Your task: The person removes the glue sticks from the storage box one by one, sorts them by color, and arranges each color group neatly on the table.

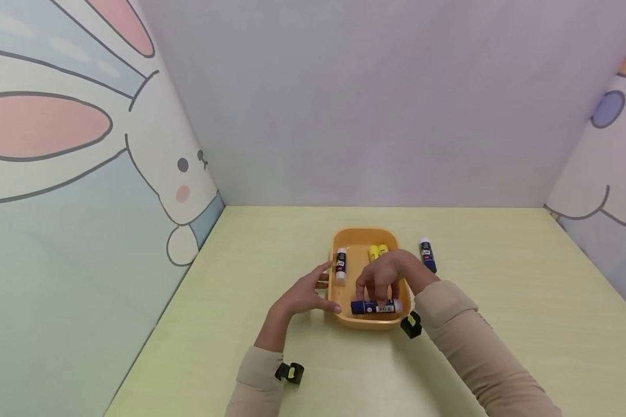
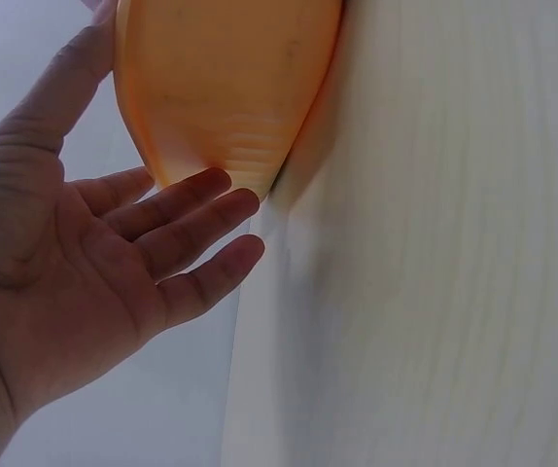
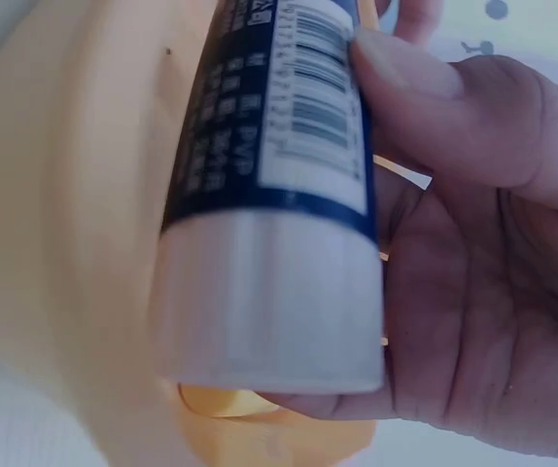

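Note:
An orange tray point(image 1: 363, 236) stands on the table. At its front end my right hand point(image 1: 382, 277) pinches a dark blue glue stick point(image 1: 367, 307) with a white end, lying crosswise; in the right wrist view the thumb presses beside the barcode label on the glue stick point(image 3: 269, 214). My left hand point(image 1: 306, 292) is at the tray's left side, fingers spread and loosely bent. In the left wrist view, that hand's point(image 2: 85, 253) fingers are by the outer wall of the tray point(image 2: 230, 78), its thumb at the rim.
Inside the tray, another blue and white glue stick point(image 1: 341, 266) lies along the left wall. Two yellow sticks point(image 1: 374, 252) are at the back, partly hidden by my right hand. Outside, to the right, a blue glue stick point(image 1: 427, 255) lies on the table point(image 1: 501, 272). Walls enclose the table's back and sides.

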### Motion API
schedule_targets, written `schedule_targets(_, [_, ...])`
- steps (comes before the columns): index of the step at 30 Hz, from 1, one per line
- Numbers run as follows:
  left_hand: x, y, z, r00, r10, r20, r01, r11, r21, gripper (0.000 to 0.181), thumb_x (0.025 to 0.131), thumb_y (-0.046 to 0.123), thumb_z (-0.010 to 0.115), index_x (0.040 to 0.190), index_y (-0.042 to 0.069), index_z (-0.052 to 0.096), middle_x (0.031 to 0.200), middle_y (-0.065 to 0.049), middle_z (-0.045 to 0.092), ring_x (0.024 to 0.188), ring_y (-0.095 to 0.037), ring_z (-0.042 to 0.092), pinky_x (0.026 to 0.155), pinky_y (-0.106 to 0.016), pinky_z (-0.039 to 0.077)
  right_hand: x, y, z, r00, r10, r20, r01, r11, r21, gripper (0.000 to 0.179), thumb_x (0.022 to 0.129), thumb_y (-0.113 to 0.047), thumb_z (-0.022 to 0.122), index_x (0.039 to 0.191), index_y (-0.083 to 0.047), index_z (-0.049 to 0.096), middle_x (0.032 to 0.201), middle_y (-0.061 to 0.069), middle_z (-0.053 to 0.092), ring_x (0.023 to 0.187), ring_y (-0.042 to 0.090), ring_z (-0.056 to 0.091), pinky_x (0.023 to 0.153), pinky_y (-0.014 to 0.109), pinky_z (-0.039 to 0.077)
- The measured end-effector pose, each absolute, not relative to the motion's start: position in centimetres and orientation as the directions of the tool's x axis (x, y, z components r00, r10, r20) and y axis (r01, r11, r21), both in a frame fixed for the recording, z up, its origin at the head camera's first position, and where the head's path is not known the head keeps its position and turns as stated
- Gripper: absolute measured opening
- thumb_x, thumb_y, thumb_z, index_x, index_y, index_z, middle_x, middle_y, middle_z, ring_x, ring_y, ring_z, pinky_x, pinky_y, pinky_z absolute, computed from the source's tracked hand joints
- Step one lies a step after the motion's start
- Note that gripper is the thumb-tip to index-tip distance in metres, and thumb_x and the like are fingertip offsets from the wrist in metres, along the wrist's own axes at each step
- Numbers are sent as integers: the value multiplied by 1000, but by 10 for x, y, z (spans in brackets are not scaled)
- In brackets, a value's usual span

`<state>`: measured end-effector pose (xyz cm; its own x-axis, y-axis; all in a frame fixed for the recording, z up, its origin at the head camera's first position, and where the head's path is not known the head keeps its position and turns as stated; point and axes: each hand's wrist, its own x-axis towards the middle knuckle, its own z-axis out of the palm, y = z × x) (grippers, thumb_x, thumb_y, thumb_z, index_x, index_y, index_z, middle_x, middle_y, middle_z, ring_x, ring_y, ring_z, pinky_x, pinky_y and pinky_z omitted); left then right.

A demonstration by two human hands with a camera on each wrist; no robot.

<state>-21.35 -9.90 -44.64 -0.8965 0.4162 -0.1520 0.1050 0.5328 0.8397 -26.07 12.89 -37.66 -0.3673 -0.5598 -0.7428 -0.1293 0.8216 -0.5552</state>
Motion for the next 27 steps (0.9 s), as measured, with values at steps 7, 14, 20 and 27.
schedule_targets(7, [-213,-99,-448,-895,423,-141,109,513,851,100,66,32,85,147,25,27,136,-8,45,121,-28,44,94,-48,41,-263,140,-371,-422,-571,-704,-154,811,-565,36,77,2,69,105,-18,62,98,7,58,84,21,56,67,40,54])
schedule_targets(14, [-212,-99,-451,-893,428,-142,100,495,863,100,67,29,85,147,27,25,140,-3,40,122,-28,44,94,-48,41,-262,156,-369,-455,-602,-656,-146,778,-612,37,77,2,68,106,-19,62,95,9,58,75,20,58,63,37,55])
schedule_targets(20, [-213,-98,-449,-891,433,-136,106,489,866,97,68,29,84,147,26,28,141,-1,40,122,-27,44,93,-46,42,-264,165,-360,-478,-621,-621,-153,755,-638,38,77,3,65,108,-19,63,95,8,58,77,20,57,66,37,54])
schedule_targets(27, [-213,-98,-448,-894,422,-149,86,488,869,96,67,28,85,146,24,30,138,-3,43,121,-27,44,93,-44,42,-264,173,-357,-503,-625,-597,-170,748,-641,38,79,2,65,110,-18,62,92,8,58,72,18,55,62,33,52])
